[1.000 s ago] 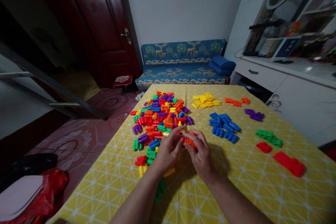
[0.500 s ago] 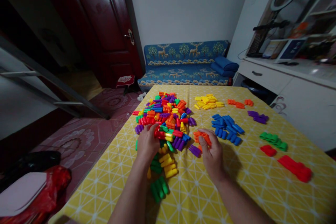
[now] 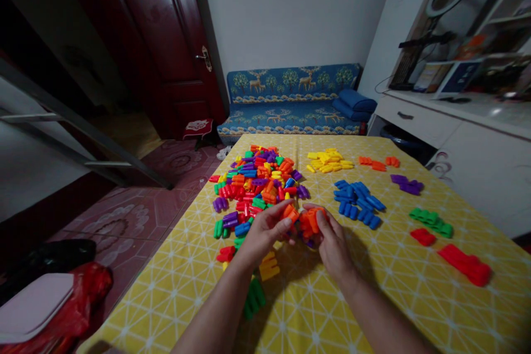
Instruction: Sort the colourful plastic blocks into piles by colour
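My left hand (image 3: 267,232) is closed on an orange plastic building block (image 3: 291,213), its thumb pressed against it. Close beside it, my right hand (image 3: 334,240) grips several orange blocks (image 3: 310,222) in a bunch. The two hands nearly meet above the table, in front of a large mixed heap of bullet-shaped blocks (image 3: 259,182) in red, purple, green, orange, blue and yellow. Under and between the hands, some blocks are partly hidden. A yellow block (image 3: 269,267) and a green block (image 3: 254,298) lie by my left forearm.
Single-colour groups lie across the table: yellow blocks (image 3: 329,161), blue blocks (image 3: 359,202), orange blocks (image 3: 373,163), purple blocks (image 3: 407,184), green blocks (image 3: 431,222) and red blocks (image 3: 465,263). A patterned sofa (image 3: 286,102) stands behind, a white cabinet (image 3: 464,149) at right.
My left hand has moved right from the heap to beside my right hand and now has an orange block in it. Several blocks at the heap's near side have shifted.
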